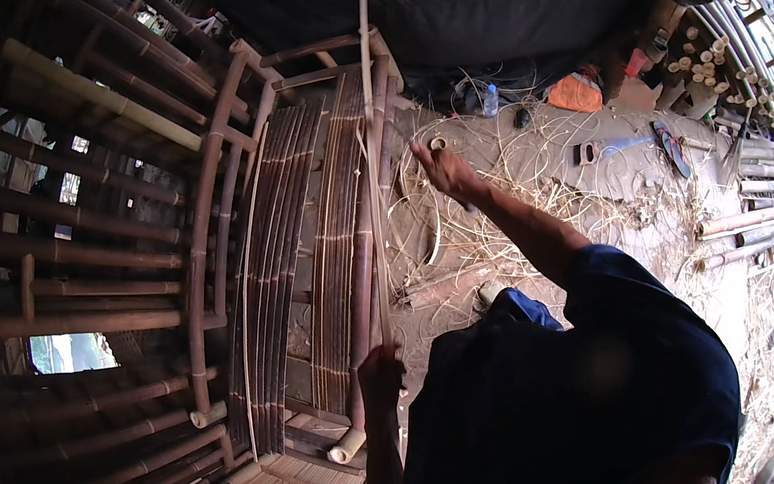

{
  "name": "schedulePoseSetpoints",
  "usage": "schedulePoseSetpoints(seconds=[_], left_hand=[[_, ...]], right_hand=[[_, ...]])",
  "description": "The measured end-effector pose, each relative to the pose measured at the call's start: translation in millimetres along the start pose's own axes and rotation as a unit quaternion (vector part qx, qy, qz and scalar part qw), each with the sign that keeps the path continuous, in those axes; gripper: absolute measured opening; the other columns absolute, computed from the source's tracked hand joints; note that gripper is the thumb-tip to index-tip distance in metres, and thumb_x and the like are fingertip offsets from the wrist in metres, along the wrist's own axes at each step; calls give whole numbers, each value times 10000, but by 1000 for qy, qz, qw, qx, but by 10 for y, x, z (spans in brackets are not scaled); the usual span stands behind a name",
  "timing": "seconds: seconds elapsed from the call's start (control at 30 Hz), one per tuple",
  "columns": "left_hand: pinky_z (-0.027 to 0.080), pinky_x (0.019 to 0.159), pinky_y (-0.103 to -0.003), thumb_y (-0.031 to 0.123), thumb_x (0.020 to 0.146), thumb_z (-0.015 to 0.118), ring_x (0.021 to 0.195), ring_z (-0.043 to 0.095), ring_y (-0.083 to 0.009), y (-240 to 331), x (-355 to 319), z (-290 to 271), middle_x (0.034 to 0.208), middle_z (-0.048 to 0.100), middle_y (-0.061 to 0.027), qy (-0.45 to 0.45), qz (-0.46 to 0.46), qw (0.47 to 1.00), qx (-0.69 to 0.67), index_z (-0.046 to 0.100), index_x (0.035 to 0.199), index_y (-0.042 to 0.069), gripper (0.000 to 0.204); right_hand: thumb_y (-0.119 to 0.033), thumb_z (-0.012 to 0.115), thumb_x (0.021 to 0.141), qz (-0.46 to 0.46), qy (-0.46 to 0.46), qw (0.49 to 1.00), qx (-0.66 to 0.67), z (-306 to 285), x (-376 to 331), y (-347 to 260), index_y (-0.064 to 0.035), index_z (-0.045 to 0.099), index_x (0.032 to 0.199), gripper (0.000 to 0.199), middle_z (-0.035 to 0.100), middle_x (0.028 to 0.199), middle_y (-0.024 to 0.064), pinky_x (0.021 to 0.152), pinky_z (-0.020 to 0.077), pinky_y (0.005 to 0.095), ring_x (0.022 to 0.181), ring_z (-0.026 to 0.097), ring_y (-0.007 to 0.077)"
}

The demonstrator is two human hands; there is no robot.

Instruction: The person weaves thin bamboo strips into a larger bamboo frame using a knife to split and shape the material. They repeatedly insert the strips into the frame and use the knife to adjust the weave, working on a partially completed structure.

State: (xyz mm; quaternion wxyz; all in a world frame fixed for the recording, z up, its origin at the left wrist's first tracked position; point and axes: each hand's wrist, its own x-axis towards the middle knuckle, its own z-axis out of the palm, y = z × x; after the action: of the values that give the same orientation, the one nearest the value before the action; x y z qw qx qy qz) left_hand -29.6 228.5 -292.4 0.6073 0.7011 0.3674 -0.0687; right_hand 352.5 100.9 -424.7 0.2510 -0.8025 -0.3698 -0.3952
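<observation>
Ahead of the left hand (381, 375), which is gripping its near end in a shadowed fist, a long bamboo strip (374, 133) is extending forward. Beside it, the right hand (444, 174) is hovering open, seemingly empty; leftward, dark slats (278, 269) are lying.

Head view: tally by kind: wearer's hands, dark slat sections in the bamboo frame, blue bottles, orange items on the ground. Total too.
Left hand and right hand: 2
Left slat section and right slat section: 2
Blue bottle: 1
Orange item: 1
Total: 6
</observation>
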Motion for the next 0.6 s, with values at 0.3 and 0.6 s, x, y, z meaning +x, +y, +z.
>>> schedulePoseSetpoints(seconds=[0.3,0.6], left_hand=[[232,385,-208,244,918,664,433,348,-6,502,668,194,563,421,87,-8,74,990,-118,521,752,115,254],[328,431,-229,138,883,628,485,424,-14,640,65,-98,525,437,64,-5,173,983,57,621,1092,25,237]], right_hand=[[-667,390,913,50,-379,896,225,-1415,-227,-1445,-50,604,995,658,626,627,176,469,487,418,528,631,324],[-569,509,920,-38,-9,993,-107,-582,536,-575,-123,530,614,541,501,510,69,360,371,328,424,496,183]])
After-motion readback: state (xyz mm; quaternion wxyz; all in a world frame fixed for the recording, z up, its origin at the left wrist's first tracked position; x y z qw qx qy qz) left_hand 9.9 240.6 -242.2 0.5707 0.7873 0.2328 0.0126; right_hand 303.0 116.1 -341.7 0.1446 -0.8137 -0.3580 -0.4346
